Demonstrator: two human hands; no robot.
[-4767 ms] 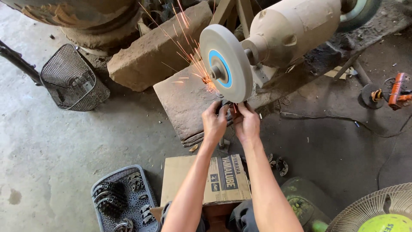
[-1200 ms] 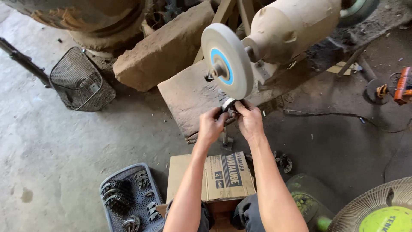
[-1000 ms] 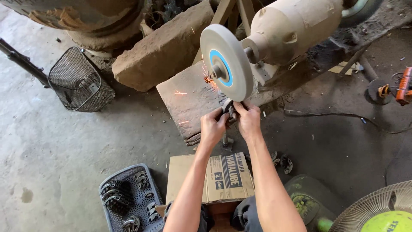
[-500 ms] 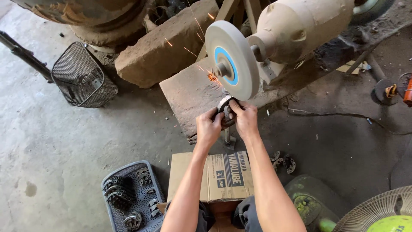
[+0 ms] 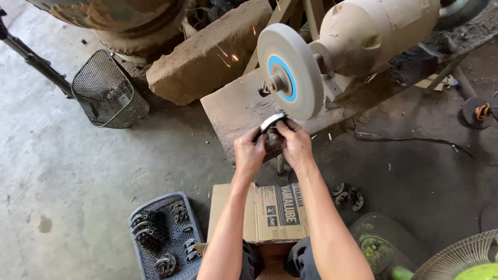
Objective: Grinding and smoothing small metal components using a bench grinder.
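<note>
I had both hands up at the grinding wheel [image 5: 287, 71]. My left hand [image 5: 250, 152] and right hand [image 5: 296, 143] were each clenched around one end of a curved brake shoe [image 5: 271, 124], holding its bright outer rim against the lower edge of the wheel. I judged the two-handed grip kept the piece steady against the stone. A few sparks [image 5: 226, 54] flew to the far left over a stone block [image 5: 207, 57]. On the floor at near left, a grey plastic basket [image 5: 179, 207] held more dark curved shoes. A cardboard box [image 5: 262, 212] sat closed between my forearms. At far left a wire mesh basket [image 5: 110, 91] lay tipped over, its contents unclear.
</note>
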